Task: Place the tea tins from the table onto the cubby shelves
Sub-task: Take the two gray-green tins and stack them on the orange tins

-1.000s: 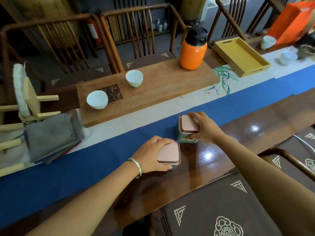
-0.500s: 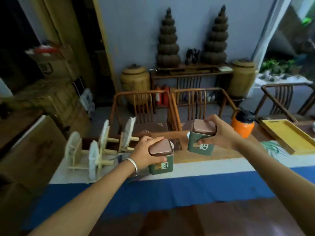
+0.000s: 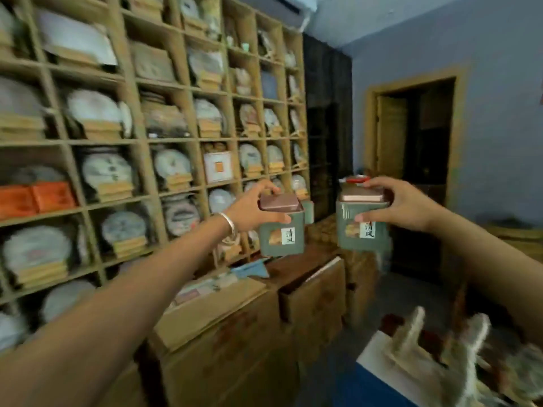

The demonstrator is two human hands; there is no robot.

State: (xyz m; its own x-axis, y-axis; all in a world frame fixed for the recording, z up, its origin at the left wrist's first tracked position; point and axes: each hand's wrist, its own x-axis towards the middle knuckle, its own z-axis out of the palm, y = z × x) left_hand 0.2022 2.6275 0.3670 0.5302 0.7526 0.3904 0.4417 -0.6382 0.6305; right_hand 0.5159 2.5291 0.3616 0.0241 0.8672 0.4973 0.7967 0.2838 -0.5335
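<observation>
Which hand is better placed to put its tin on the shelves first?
The left hand, probably. Its tin is carried in front of the shelves, whereas the right hand holds its tin farther over, toward the doorway.

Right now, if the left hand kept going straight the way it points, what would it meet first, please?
Probably the cubby shelves: the left hand, holding its tin, points toward the lower cubbies beyond it. Depth is unclear in this blurred view.

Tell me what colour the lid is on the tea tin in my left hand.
Rosy copper-pink, on a green tea tin; the lid shows best in the head view.
</observation>
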